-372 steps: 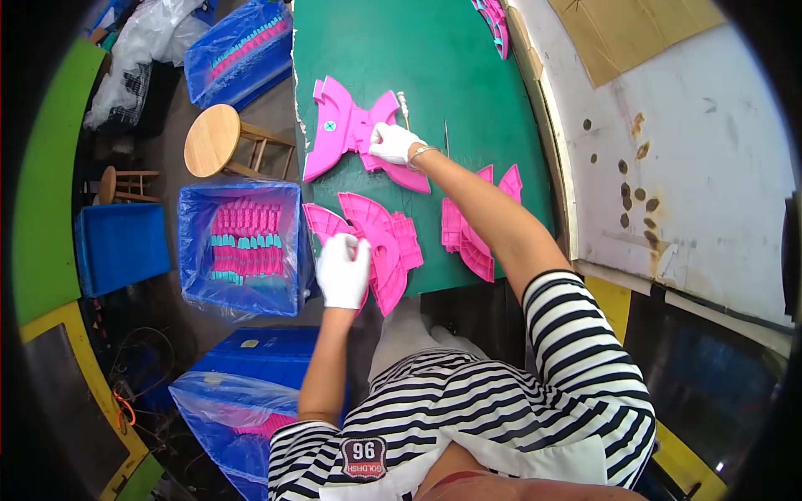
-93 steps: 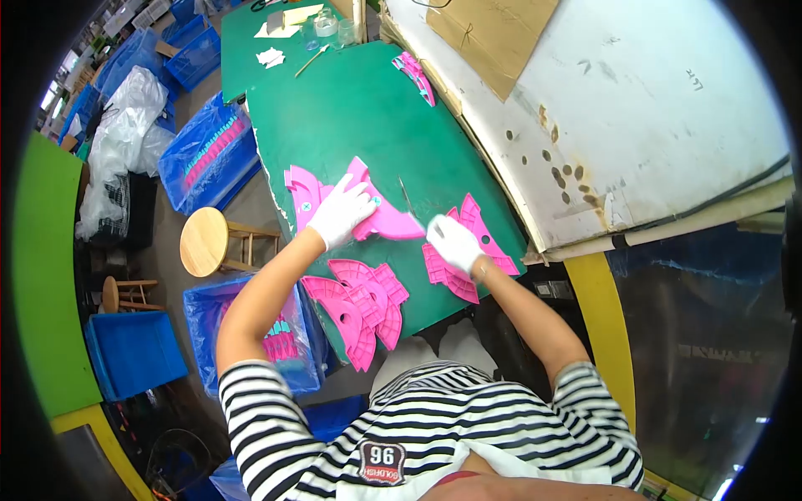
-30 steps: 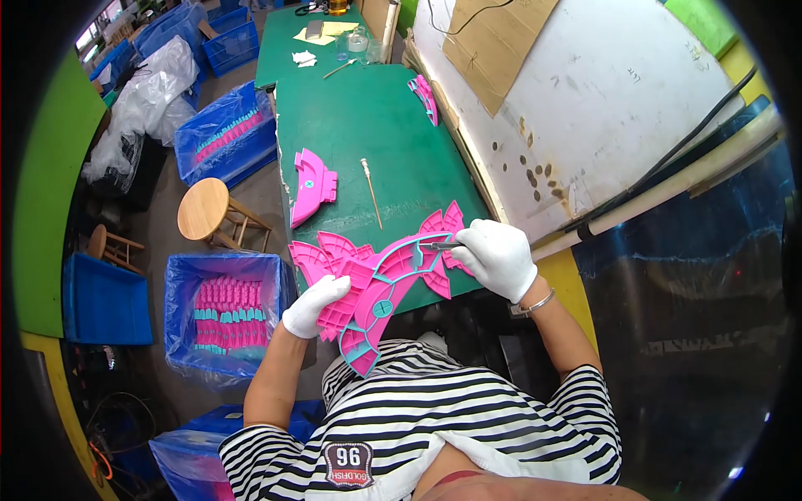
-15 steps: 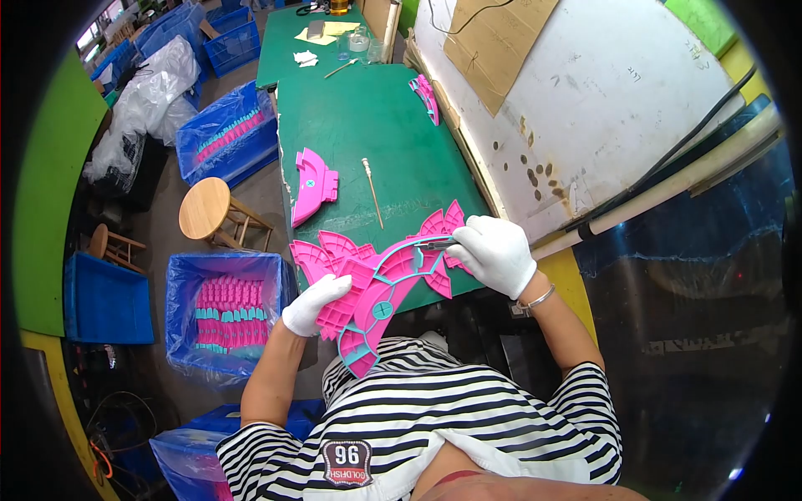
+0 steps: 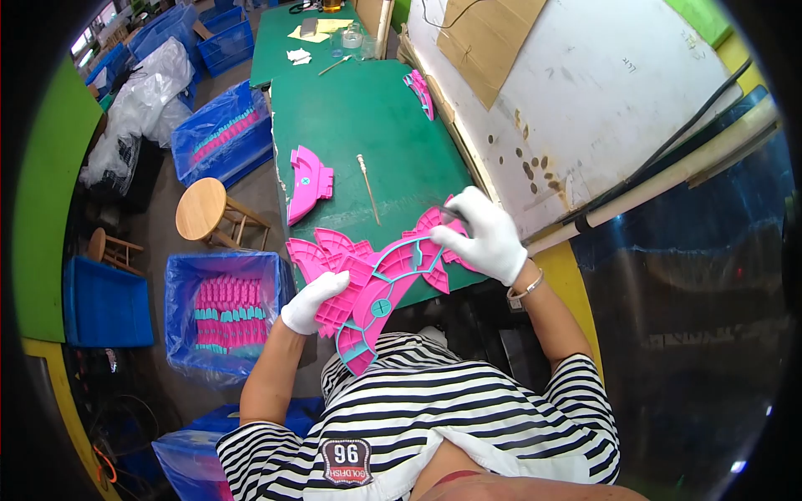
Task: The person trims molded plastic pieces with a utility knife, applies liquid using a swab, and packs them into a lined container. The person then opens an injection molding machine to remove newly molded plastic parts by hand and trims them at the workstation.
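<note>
Nearest me, low in the middle of the frame, I have the left hand on the trimmed piece: thumb on top, the other fingers hidden beneath, so I read it as a firm hold. The piece lies slantwise near the striped shirt, over the near edge of the tabletop. Teal trim already follows its curve and a teal disc sits in its lower half, so I judge this one well advanced.

The right hand is up at the piece's right end, thumb and forefinger bent with a gap between. A dark, blurred sliver shows there; I cannot tell whether the fingers grip it.

At left, the lined blue crate holds neat rows in pink and teal, which I count as finished work. Just beyond the held piece, the left pink parts and the right pink parts show no teal that I can see, so I judge those as left to do.

Farther up, a pale stick lies mid-tabletop, and at its left edge a lone pink part bears one teal disc. Farthest, near the top, a pink-and-teal bundle lies along the right edge.
</note>
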A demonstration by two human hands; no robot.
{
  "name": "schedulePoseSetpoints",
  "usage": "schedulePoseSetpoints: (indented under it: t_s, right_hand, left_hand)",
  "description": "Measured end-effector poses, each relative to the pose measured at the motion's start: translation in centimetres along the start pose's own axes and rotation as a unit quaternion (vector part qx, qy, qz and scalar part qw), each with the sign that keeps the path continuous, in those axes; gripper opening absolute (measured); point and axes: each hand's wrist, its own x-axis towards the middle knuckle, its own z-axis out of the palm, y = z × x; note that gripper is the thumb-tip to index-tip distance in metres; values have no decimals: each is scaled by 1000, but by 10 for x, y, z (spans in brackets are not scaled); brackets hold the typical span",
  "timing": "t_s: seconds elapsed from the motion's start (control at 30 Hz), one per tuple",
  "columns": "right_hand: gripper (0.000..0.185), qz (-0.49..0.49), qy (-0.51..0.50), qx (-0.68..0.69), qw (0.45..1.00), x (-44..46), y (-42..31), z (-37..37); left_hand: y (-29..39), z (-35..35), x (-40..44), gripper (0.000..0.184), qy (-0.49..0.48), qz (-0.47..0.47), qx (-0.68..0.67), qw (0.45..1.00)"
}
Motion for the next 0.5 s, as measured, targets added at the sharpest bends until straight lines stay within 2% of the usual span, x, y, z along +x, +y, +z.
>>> schedulePoseSetpoints:
  t_s: [0.07, 0.1, 0.17, 0.2, 0.23, 0.33, 0.4, 0.43, 0.5]
  right_hand:
    - [33, 48, -95, 50, 993, 4, -3, 5]
    - [33, 49, -94, 51, 993, 7, 1, 7]
    - [33, 64, -222, 106, 967, 12, 10, 10]
    - [29, 84, -243, 123, 959, 13, 9, 10]
    - [29, 84, -243, 123, 958, 12, 11, 11]
    - [26, 81, -227, 196, 950, 8, 17, 14]
    - [25, 130, -210, 308, 919, 6, 16, 17]
    - [25, 129, -212, 307, 919, 7, 14, 16]
    - [24, 198, -249, 332, 888, 12, 8, 12]
  left_hand:
    - [1, 0, 1, 43, 4, -1, 3, 1000]
    - [0, -4, 2, 43, -13, 3, 25, 1000]
    - [0, -9, 2, 43, -30, 5, 46, 998]
    - [1, -11, 2, 47, -36, -15, 39, 998]
    - [2, -12, 2, 54, -43, -34, 33, 998]
    - [1, -6, -2, 54, -15, -15, -12, 1000]
    - [0, -9, -2, 54, -13, -18, -13, 1000]
    - [0, -10, -1, 55, -13, -22, -12, 1000]
    - [-1, -12, 1, 55, -18, -24, -15, 999]
